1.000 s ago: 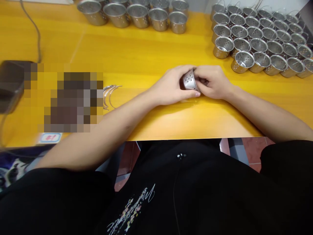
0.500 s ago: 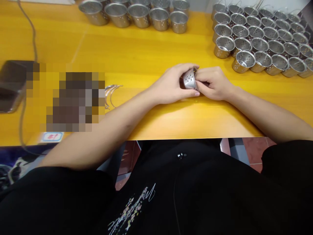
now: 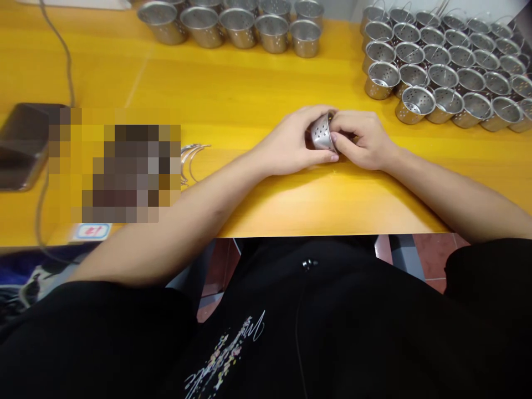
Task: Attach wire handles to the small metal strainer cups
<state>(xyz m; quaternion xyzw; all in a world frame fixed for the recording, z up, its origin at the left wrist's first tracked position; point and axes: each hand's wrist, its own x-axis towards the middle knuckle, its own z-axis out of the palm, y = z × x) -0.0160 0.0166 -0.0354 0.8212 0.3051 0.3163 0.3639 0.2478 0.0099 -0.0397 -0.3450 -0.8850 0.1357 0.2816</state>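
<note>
A small perforated metal cup (image 3: 321, 133) lies tipped on its side between my two hands, with its mouth turned to the right. My left hand (image 3: 288, 141) wraps around it from the left, thumb below and fingers over the top. At the rim, my right hand (image 3: 362, 138) is closed, its thumb pressed against the edge and its other fingers curled over the mouth. Whether those fingers also pinch a small part is hidden. Several thin curved wire handles (image 3: 192, 158) lie on the yellow table (image 3: 270, 208), beyond my left forearm.
Rows of perforated cups with wire handles (image 3: 443, 77) stand at the back right. More cups (image 3: 272, 34) stand along the back, with no handles visible on them. At left are a dark phone-like object (image 3: 29, 144), a cable (image 3: 62, 52), a label card (image 3: 92, 231) and a pixelated patch.
My right thumb has moved up along the cup's rim, and the right fingers have curled over its mouth. The left hand keeps its hold. The view has shifted slightly.
</note>
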